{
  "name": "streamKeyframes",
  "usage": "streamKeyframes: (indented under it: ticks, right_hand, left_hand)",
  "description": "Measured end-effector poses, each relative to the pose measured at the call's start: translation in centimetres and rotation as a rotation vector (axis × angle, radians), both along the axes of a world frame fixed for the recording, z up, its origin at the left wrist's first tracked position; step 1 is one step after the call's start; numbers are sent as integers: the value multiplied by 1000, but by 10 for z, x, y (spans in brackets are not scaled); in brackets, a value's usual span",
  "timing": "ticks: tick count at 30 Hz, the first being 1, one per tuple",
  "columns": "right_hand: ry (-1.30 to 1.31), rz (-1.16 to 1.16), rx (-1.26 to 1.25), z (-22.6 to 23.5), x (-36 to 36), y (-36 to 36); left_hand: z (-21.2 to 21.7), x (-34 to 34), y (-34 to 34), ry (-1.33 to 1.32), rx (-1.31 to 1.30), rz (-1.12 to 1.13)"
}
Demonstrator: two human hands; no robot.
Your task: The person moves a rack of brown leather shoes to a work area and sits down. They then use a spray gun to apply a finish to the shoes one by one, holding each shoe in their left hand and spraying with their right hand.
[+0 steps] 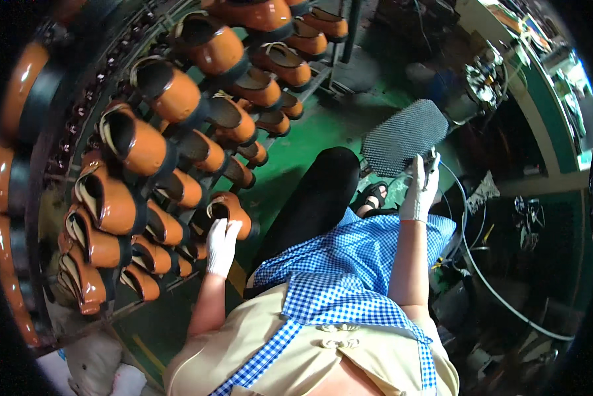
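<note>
Here, over a green workshop floor (296, 142), the left hand (222, 245) has its fingers clasped on an orange shoe (229, 210) on the rack (65, 132); right of the rack, the right hand (420, 191) grips a studded grey sole (404, 135).

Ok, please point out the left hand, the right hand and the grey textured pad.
left hand (222, 245): head view, back of the white glove.
right hand (420, 191): head view, middle of the glove.
grey textured pad (403, 135): head view, centre of its surface.

The left hand (222, 245), in a white glove, grips an orange shoe (233, 212) on the rack (52, 125) crowded with orange shoes. The right hand (420, 191), also gloved, holds a grey patterned shoe sole (403, 135) over the green floor (290, 148), above the blue checked apron (356, 264).
</note>
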State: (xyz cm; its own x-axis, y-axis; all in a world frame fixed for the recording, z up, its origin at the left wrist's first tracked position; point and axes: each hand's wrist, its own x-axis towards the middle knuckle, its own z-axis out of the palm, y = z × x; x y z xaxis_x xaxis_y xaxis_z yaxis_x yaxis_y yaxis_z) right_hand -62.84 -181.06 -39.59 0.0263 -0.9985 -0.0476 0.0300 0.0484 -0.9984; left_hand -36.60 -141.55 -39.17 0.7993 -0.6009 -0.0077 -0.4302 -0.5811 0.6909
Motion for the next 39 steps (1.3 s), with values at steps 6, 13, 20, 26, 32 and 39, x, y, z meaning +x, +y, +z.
streamKeyframes:
  ticks: [6, 13, 20, 26, 32, 39]
  right_hand:
    - [49, 42, -9, 6, 10, 3]
    - [166, 6, -35, 21, 11, 1]
    - [77, 81, -43, 21, 11, 6]
    - [374, 32, -508, 4, -29, 12]
    - [807, 134, -517, -22, -30, 18]
    - [642, 211, -436, 3, -41, 28]
  left_hand:
    - [122, -60, -55, 1, 95, -350]
    - [184, -63, -200, -360, -226, -1001]
    - [189, -85, -307, -384, -177, -1215]
    - [203, -88, -292, -403, 15, -1164]
    - [203, -83, -286, -479, -139, -1101]
    - [212, -80, -278, -615, -173, -1221]
